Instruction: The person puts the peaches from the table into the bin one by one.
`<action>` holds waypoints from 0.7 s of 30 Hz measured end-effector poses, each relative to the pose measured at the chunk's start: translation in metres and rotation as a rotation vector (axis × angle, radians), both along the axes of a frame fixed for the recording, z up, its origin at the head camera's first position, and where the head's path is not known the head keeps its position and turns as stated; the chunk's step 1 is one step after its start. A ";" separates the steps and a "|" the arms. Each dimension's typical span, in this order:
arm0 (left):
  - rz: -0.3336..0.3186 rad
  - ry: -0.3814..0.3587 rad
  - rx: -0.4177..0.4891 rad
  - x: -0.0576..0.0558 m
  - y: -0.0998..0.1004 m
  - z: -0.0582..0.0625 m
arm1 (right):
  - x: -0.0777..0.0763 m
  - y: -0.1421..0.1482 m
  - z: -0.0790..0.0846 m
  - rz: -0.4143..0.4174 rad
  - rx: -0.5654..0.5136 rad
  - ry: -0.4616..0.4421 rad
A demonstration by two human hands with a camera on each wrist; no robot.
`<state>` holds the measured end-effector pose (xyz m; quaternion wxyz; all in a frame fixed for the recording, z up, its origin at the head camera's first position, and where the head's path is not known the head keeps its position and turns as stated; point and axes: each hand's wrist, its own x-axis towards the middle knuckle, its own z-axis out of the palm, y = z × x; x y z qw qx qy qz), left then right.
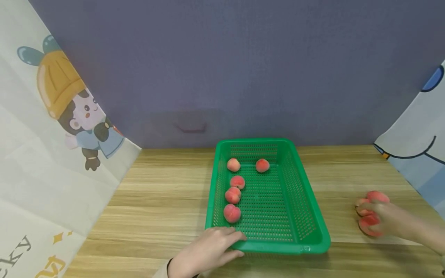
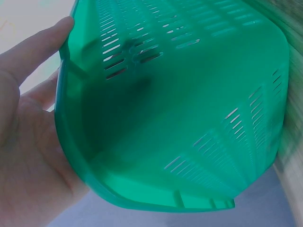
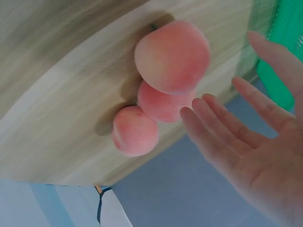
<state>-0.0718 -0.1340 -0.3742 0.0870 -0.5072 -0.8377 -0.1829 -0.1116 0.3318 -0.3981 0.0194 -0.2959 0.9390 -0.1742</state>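
In the head view a green perforated plastic basket [image 1: 274, 247] stands on the table. Several pinkish-red peaches [image 1: 232, 213] lie inside, most along its left wall and one toward the back [image 1: 262, 165]. My left hand [image 1: 210, 247] grips the rim at the front left corner, fingers over the edge and thumb below; its wrist view shows the rim [image 2: 59, 106] between thumb and fingers. To the right of the basket, my right hand [image 1: 386, 216] reaches over three peaches [image 1: 378, 196] grouped on the table. Its wrist view shows spread fingers [image 3: 213, 137] beside the peaches [image 3: 173, 56].
The wood-grain table [image 1: 167, 193] extends on both sides of the basket. A grey-purple panel [image 1: 243, 69] rises along the back edge. Printed cartoon sheets stand at the left [image 1: 41, 162] and right [image 1: 417, 127].
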 end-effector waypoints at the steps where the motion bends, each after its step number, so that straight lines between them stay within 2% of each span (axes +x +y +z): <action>1: 0.001 -0.001 -0.002 0.000 0.000 0.000 | 0.000 0.001 -0.001 0.007 0.022 0.041; 5: 0.010 0.008 -0.012 0.000 0.000 0.000 | -0.002 0.005 -0.007 0.057 0.028 0.119; 14: 0.007 0.017 -0.008 -0.001 0.000 0.000 | -0.003 0.009 -0.014 0.017 0.098 0.167; 21: 0.004 0.031 -0.002 -0.001 0.000 -0.001 | -0.002 0.010 -0.021 0.002 0.095 0.250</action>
